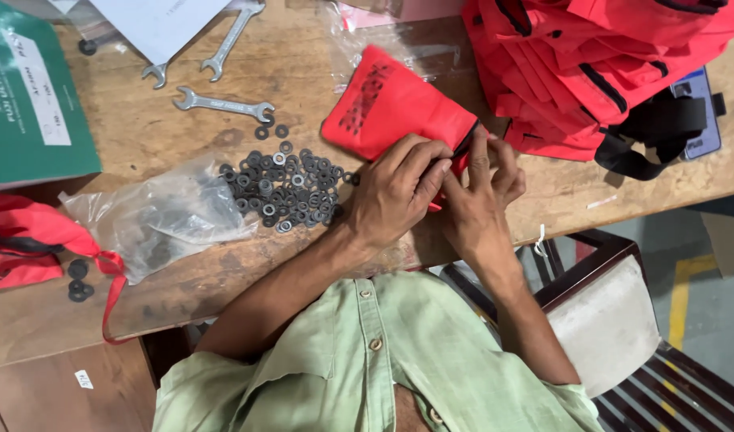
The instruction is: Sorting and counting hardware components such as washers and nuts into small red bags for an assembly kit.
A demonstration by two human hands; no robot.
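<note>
Both hands meet at the near end of a red fabric pouch (387,104) lying on the wooden desk (143,136). The left hand (399,192) pinches the pouch's dark-edged mouth between thumb and curled fingers; the right hand (479,196) presses its fingertips onto the same edge, touching it. The pouch's long axis runs diagonally away from the hands. A heap of dark washers (283,188) sits just left of the pouch, nearer the left hand; a stack of red pouches (591,64) lies to its right.

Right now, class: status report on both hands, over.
Left hand and right hand both pinching red pouch at its opening. Washers piled beside left hand. Nothing blocking.
</note>
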